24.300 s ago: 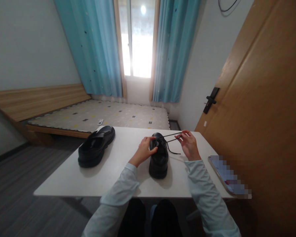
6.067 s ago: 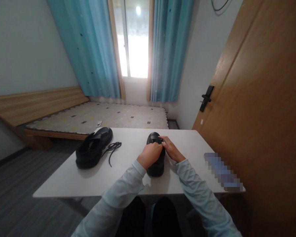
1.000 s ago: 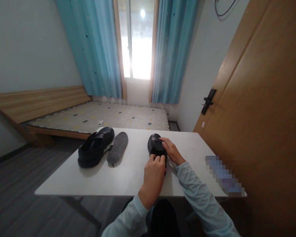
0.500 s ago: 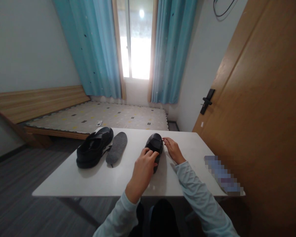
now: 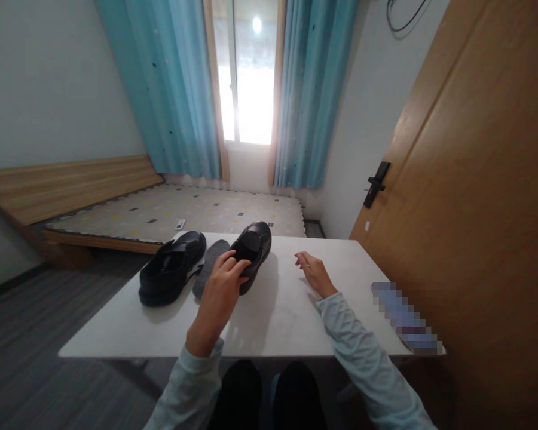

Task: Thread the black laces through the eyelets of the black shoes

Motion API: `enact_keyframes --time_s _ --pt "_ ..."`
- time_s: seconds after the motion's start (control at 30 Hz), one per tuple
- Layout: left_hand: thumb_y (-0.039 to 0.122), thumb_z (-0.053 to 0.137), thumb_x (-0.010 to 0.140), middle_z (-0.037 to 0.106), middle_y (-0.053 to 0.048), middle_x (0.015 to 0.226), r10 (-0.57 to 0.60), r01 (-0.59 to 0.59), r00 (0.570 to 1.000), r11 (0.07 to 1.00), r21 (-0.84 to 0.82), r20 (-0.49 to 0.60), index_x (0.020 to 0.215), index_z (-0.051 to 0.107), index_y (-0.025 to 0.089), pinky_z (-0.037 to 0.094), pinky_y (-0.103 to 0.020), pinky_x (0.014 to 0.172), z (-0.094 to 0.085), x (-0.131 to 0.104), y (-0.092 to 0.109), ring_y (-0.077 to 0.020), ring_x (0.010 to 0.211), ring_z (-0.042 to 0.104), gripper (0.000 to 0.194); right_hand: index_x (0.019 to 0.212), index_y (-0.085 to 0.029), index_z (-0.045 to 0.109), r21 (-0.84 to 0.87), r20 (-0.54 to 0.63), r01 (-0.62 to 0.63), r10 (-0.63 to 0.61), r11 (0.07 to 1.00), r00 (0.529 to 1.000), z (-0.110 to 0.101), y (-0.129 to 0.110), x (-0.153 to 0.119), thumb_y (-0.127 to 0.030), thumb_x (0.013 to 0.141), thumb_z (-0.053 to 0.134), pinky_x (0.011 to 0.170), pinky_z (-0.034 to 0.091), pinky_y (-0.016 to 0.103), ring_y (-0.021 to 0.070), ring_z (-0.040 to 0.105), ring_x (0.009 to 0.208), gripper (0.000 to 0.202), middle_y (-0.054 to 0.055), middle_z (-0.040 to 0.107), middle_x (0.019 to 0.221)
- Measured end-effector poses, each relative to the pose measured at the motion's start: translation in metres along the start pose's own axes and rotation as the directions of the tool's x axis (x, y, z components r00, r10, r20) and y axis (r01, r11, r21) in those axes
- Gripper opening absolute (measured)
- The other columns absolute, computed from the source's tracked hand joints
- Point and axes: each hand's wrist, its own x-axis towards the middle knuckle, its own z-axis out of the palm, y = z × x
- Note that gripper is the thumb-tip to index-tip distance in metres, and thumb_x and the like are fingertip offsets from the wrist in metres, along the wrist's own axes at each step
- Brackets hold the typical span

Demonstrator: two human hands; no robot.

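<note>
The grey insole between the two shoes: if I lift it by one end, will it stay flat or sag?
The insole looks thin and soft, so it would probably droop and feel light. It lies flat, so it is unlikely to roll. The lifted shoe in the left hand partly covers it; lift that clear first.

A white table point(image 5: 269, 322) fills the lower middle. At its 9 o'clock side sits a second black shoe point(image 5: 173, 267), with a grey insole point(image 5: 206, 272) just beside it. A blurred flat object point(image 5: 406, 325) lies at the table's 3 o'clock edge. Toward 12 o'clock are a window point(image 5: 246, 71) between blue curtains point(image 5: 170, 89) and a low wooden bed point(image 5: 161, 212). A wooden door point(image 5: 475, 209) stands at 3 o'clock.
</note>
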Motion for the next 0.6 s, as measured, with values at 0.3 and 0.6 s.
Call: enact_keyframes --time_s 0.3,0.6 --pt "0.014 0.049 0.085 0.057 -0.008 0.083 0.017 -0.005 0.991 0.996 0.091 -0.135 0.102 0.063 0.015 0.042 -0.043 0.101 0.004 -0.02 -0.063 -0.0284 0.121 0.044 0.022 0.09 -0.018 0.062 -0.008 0.014 -0.001 0.001 1.0 1.0 0.002 0.001 0.0 -0.041 0.096 0.031 0.068 0.044 0.024 0.0146 0.061 0.068 0.04 0.004 0.067 0.077" --pt "0.019 0.049 0.085 0.058 -0.01 0.084 -0.089 0.106 0.99 0.983 0.153 -0.111 0.105 0.063 0.015 0.041 -0.042 0.101 0.019 -0.037 -0.094 -0.0288 0.118 0.046 0.024 0.089 -0.017 0.062 -0.013 0.016 0.004 -0.004 1.0 1.0 0.001 0.0 0.0 -0.039 0.096 0.031 0.067 0.043 0.023 0.0139 0.06 0.067 0.039 0.004 0.066 0.077"
